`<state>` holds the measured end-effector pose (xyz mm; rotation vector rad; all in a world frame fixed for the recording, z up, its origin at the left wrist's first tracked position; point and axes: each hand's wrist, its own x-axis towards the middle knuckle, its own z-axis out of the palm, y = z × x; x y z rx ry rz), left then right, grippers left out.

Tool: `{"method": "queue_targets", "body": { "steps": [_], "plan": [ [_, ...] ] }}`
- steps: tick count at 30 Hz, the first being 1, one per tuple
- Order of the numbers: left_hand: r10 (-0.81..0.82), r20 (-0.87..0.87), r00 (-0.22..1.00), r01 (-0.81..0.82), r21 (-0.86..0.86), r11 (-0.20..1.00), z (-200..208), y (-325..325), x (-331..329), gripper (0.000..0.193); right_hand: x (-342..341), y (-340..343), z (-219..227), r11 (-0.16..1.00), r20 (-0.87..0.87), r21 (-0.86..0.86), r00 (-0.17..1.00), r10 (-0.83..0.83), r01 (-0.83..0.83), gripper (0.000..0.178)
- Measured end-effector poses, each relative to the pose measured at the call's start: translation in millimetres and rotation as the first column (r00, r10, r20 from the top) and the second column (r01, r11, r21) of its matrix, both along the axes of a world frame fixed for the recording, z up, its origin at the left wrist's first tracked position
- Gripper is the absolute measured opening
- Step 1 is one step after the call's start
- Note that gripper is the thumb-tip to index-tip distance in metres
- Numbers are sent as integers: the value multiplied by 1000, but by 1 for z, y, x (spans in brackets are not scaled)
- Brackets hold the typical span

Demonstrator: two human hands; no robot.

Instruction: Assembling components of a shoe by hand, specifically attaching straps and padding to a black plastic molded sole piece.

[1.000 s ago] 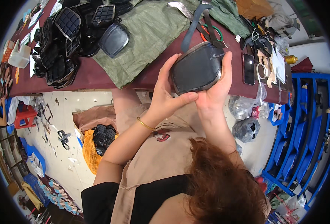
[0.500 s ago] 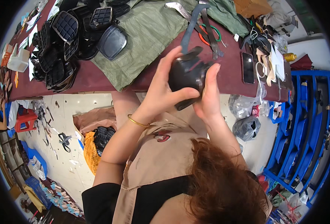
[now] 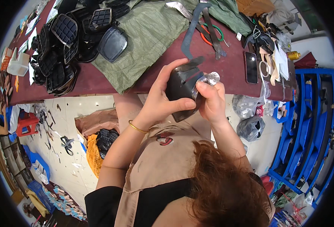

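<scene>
Though part-hidden, hands (image 3: 160, 99) around black shell (image 3: 177, 84), right (image 3: 213, 100) apparently pinching silvery piece (image 3: 212, 78), bare table edge (image 3: 238, 86) alongside

Our left hand (image 3: 156, 97) and right hand (image 3: 214, 101) are partly hiding the black piece (image 3: 177, 86); the top edge is cropping a brown box (image 3: 252, 6)

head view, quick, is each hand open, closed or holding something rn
Left hand: holding the black shell-like piece, fingers and thumb around it.
Right hand: closed, apparently gripping the silvery piece at the black one's edge.
</scene>
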<state>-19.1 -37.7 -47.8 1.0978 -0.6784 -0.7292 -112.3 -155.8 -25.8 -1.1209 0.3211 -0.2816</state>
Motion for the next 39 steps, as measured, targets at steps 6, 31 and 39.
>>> {"method": "queue_targets", "body": {
  "steps": [6,31,39],
  "plan": [
    [-70,-262,962,55,-61,997,-1,7,9,76,-5,-15,-6,986,9,-11,986,165,-165,31],
    [86,-665,742,-109,6,994,22,8,-17,32,19,-17,10,633,487,-681,873,18,368,17],
    [171,-426,889,-138,107,985,23,14,-14,29,11,-6,21,792,113,-589,987,-114,159,13]
  ]
}}
